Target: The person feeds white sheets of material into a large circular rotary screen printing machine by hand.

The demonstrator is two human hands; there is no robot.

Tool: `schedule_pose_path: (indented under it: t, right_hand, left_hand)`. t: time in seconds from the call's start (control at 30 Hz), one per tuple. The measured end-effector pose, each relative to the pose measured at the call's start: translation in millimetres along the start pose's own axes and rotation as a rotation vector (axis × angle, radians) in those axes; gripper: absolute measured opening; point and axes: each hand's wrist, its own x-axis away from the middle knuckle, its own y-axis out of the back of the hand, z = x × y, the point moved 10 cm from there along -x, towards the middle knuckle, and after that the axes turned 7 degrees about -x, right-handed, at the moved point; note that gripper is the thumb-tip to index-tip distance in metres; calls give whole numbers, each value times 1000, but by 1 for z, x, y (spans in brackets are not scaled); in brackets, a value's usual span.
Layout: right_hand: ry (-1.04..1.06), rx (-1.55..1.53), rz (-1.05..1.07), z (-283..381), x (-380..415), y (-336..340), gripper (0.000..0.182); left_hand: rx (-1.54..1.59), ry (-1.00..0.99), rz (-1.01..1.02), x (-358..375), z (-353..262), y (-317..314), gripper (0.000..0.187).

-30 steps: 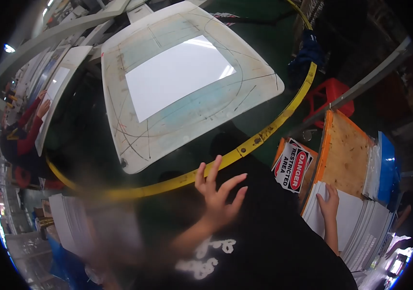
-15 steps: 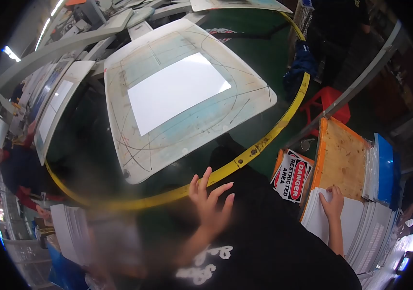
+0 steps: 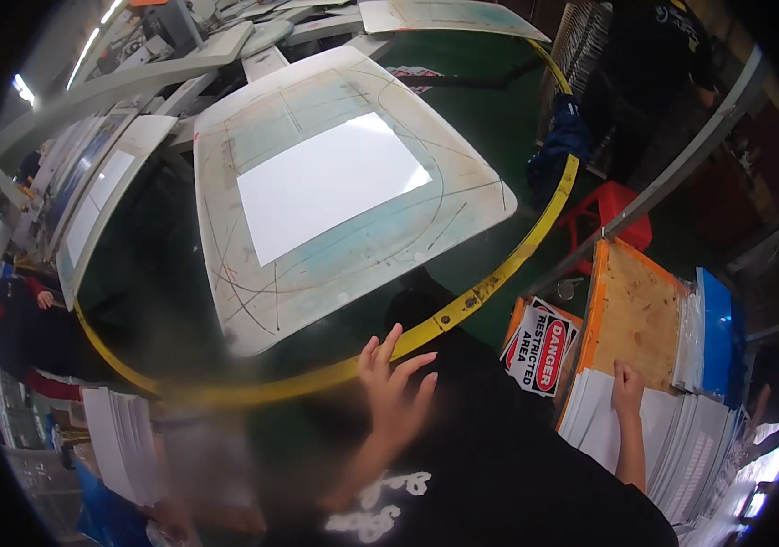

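Note:
My left hand [image 3: 396, 387] is raised beside the yellow rail [image 3: 417, 335], fingers spread, holding nothing. On the right, my right hand [image 3: 627, 387] rests at the edge of a stack of white sheets [image 3: 595, 410], its fingers curled together; whether a sheet is between them is too small to tell. In front of me a pale platen [image 3: 353, 273] with dark scratches carries a white sheet [image 3: 330, 187] lying flat at its middle.
Danger signs [image 3: 542, 351] lie left of an orange-edged wooden board [image 3: 631, 305]. Behind them stands a red stool [image 3: 615, 214]. A co-worker [image 3: 20, 319] is at the far left, another person [image 3: 654, 82] at the upper right. More platens [image 3: 112, 201] stand left.
My right hand's fingers have closed up from a looser pose over the white stack. The left co-worker's hand has moved up from the sheets near it. The view has shifted slightly.

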Motion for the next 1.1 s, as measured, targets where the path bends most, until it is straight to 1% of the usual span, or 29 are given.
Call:
schedule_pose_path:
  t: [0.1, 0.2, 0.23, 0.3, 0.37, 0.4, 0.47, 0.5, 0.57, 0.6, 0.63, 0.67, 0.73, 0.77, 0.83, 0.87, 0.9, 0.93, 1.0, 1.03, 1.07, 1.1]
  right_hand:
    - [65, 127, 27, -1, -4, 0, 49]
    - [66, 165, 42, 14, -18, 13, 51]
    - [87, 194, 40, 30, -26, 19, 51]
    - [126, 247, 36, 71, -42, 31, 49]
    - [185, 247, 33, 135, -58, 43, 48]
    - [213, 246, 31, 168, -67, 45, 47]
    - [520, 147, -55, 250, -73, 49, 43]
    - [580, 98, -77, 288, -74, 49, 42]
    - [692, 9, -106, 354, -65, 49, 40]
    - [748, -43, -111, 381, -58, 46, 40]
    - [830, -111, -133, 405, -48, 42, 41]
    - [898, -165, -131, 427, -37, 38, 38]
    - [1011, -258, -117, 457, -17, 28, 42]
    - [1095, -355, -143, 467, -4, 27, 42]
    - [1248, -554, -213, 474, 17, 31, 44]
    - [1333, -503, -200, 470, 24, 29, 46]
    - [1348, -528, -291, 462, 23, 32, 47]
    - [1357, -547, -380, 454, 20, 34, 50]
    - [1097, -445, -561, 423, -12, 29, 53]
    - [962, -384, -642, 401, -28, 27, 55]
    - [789, -510, -584, 369, -52, 21, 57]
    - [613, -630, -526, 332, -74, 11, 59]
  left_hand:
    - [37, -27, 38, -1, -1, -4, 29]
    - [77, -50, 90, 0, 1, -14, 28]
    - [89, -96, 74, -1, -5, -13, 25]
    - [269, -134, 246, 3, -2, -43, 23]
    - [437, -151, 391, 7, -6, -68, 24]
    - [443, -156, 455, 6, -16, -75, 26]
    - [458, -165, 582, 4, -39, -88, 31]
    - [430, -194, 648, 7, -47, -105, 42]
    - [566, -105, 659, -3, -66, -102, 47]
    - [621, -58, 653, -10, -70, -96, 49]
    - [541, -176, 447, -21, -78, -79, 52]
    - [629, -162, 516, -20, -78, -90, 50]
    - [796, -150, 661, -16, -70, -112, 47]
    - [690, -68, 772, -12, -57, -117, 42]
    - [511, -145, 405, -17, -35, -105, 40]
    - [720, -128, 277, -27, -32, -73, 37]
    - [919, -139, 147, -35, -29, -41, 35]
    - [899, -105, 130, -32, -13, -38, 32]
    - [875, -27, 102, -19, 17, -43, 27]
    - [840, 131, 142, -17, 30, -43, 25]
    - [803, 288, 185, -14, 37, -39, 24]
    - [799, 337, 204, -12, 44, -37, 23]
